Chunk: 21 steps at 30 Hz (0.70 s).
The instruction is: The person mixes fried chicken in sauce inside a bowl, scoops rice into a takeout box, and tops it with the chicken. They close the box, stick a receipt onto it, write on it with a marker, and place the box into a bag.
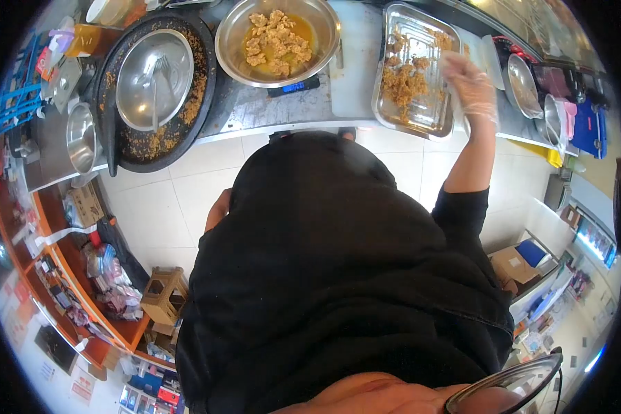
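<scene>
The right hand [470,86], in a thin clear glove, is over the right side of the metal tray [431,119]. Its fingers bend toward the inside of the tray, but I cannot tell if they grasp something. Of the left arm [218,209], only a piece of skin shows beside the black clothing; the left hand is hidden, so its grip I cannot tell.

The brown crumbly pieces [403,84] lie in the tray, mostly in its left half. A pale board [352,90] is just left of the tray. Farther left, the wide metal bowl [225,43] holds lumpy pieces [279,43] in yellow-orange liquid, with a blue lit display [294,87] at its near side. At far left, a smaller metal bowl [134,86] with a whisk [154,103] sits within the large black pan [203,103].
</scene>
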Each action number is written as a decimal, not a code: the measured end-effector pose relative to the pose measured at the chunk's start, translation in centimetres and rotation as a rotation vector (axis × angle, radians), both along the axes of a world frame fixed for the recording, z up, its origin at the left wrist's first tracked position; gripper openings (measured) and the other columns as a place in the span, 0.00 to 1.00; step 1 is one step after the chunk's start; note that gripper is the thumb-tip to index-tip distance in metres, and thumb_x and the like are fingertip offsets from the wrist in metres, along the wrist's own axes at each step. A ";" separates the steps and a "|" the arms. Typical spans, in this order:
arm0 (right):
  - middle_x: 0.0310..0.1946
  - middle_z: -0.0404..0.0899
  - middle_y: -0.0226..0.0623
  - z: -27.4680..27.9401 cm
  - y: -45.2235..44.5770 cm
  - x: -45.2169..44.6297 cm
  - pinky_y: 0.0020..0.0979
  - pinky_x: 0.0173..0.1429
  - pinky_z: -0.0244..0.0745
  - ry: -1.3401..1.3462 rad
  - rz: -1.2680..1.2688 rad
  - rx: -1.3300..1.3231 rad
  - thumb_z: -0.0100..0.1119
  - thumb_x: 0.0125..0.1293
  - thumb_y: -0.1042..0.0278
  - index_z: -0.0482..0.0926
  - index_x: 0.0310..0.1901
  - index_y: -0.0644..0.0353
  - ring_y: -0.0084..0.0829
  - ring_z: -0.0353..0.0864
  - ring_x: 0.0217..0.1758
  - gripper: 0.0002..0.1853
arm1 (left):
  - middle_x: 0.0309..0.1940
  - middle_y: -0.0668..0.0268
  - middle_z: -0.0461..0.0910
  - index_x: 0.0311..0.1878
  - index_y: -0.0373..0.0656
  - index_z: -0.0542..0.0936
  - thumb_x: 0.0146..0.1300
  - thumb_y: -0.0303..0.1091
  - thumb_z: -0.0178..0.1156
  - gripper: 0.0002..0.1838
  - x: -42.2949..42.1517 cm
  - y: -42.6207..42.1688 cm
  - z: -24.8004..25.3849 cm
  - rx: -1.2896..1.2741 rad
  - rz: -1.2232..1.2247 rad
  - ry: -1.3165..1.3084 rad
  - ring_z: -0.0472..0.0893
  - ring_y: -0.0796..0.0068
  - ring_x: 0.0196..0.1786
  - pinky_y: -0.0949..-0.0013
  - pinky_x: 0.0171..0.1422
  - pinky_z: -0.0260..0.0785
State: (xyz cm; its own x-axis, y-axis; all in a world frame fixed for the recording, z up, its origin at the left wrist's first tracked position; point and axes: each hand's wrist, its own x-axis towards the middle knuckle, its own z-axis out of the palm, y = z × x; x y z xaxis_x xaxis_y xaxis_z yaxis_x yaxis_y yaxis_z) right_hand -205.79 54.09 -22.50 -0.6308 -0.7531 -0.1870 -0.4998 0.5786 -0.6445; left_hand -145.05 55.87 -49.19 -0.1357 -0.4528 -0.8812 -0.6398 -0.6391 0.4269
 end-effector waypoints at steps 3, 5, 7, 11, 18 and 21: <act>0.50 0.81 0.49 -0.7 0.7 0.8 0.35 0.58 0.73 0.356 -0.003 0.178 0.63 0.60 0.52 0.82 0.51 0.58 0.39 0.81 0.54 0.23 | 0.30 0.61 0.82 0.33 0.36 0.83 0.65 0.40 0.55 0.16 0.0 0.2 0.5 0.010 -0.009 0.000 0.81 0.70 0.34 0.65 0.41 0.72; 0.51 0.80 0.52 -2.1 2.4 0.0 0.37 0.60 0.71 0.455 -0.154 0.472 0.61 0.58 0.43 0.81 0.52 0.58 0.41 0.79 0.57 0.29 | 0.30 0.61 0.82 0.33 0.36 0.83 0.65 0.40 0.55 0.16 -0.1 0.5 0.8 0.016 -0.008 0.002 0.81 0.70 0.34 0.65 0.41 0.72; 0.52 0.79 0.54 -3.9 4.2 -2.1 0.40 0.58 0.72 0.286 -0.126 0.795 0.60 0.60 0.42 0.76 0.57 0.61 0.45 0.79 0.56 0.32 | 0.30 0.61 0.82 0.33 0.37 0.83 0.65 0.40 0.55 0.16 0.1 0.6 1.1 0.023 -0.010 0.005 0.81 0.70 0.34 0.65 0.41 0.72; 0.40 0.82 0.55 -9.0 9.7 -3.0 0.42 0.48 0.75 -0.100 0.146 0.736 0.57 0.62 0.48 0.75 0.52 0.68 0.45 0.82 0.47 0.28 | 0.30 0.61 0.82 0.33 0.37 0.83 0.65 0.41 0.55 0.16 0.5 0.7 1.2 0.025 -0.014 0.017 0.81 0.70 0.34 0.65 0.41 0.72; 0.46 0.79 0.52 -10.3 14.6 -1.8 0.37 0.53 0.71 0.020 -0.048 0.304 0.49 0.66 0.52 0.76 0.53 0.61 0.44 0.79 0.49 0.23 | 0.30 0.61 0.82 0.33 0.37 0.83 0.65 0.41 0.56 0.16 -0.6 -1.5 2.0 -0.019 -0.028 0.080 0.81 0.70 0.34 0.65 0.41 0.72; 0.44 0.80 0.46 -4.4 15.0 -1.8 0.35 0.52 0.71 -0.208 -0.259 0.034 0.53 0.68 0.51 0.76 0.53 0.63 0.35 0.78 0.48 0.23 | 0.30 0.61 0.82 0.32 0.37 0.82 0.65 0.41 0.56 0.16 -1.5 -3.0 3.0 -0.045 -0.031 0.116 0.81 0.70 0.34 0.65 0.41 0.72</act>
